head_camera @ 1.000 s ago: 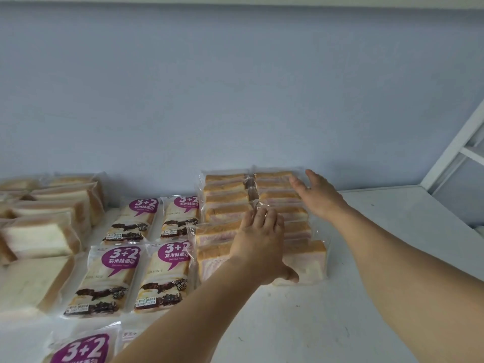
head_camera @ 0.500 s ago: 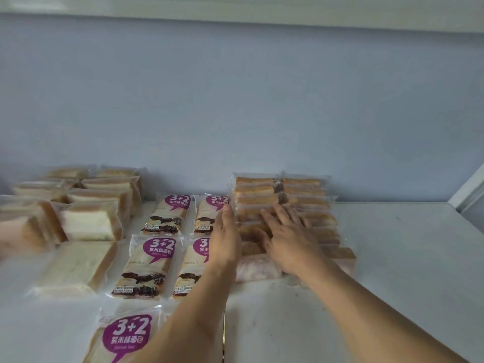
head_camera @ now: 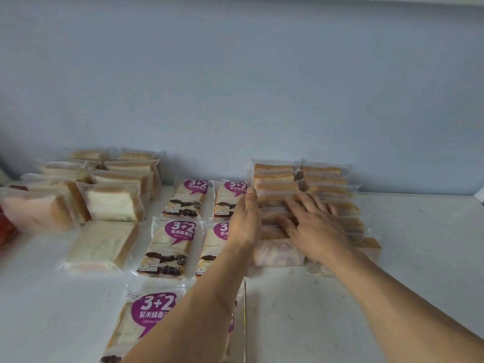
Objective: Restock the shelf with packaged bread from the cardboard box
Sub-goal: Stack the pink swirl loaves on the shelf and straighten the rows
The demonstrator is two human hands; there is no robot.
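a: sitting under a pale blue wall (head_camera: 235,87), a white shelf (head_camera: 419,258) carrying rows of wrapped bread.

b: and lying flat on the stack of clear-wrapped bread slices (head_camera: 277,186) at the back right, the right hand (head_camera: 314,226), fingers straight and spread, palm down, gripping nothing.

a: standing edge-on against the left side of that same stack, the left hand (head_camera: 246,221), fingers straight and together, pressing rather than holding. sitting just beside it, between hand and the pale loaves, the purple-label packs (head_camera: 174,247).

b: covering part of two of those packs, the left forearm, so cutting off their labels.

a: hiding the middle of the stack, the right hand and wrist; showing only at the front, a pinkish swirl on the nearest packet (head_camera: 277,255).

b: lying at far left, plain white sandwich packs (head_camera: 112,208), blurring toward the edge.

a: peeking in at the left border, something red (head_camera: 6,229), too cropped to name.

b: running off the bottom edge, another purple-label pack.
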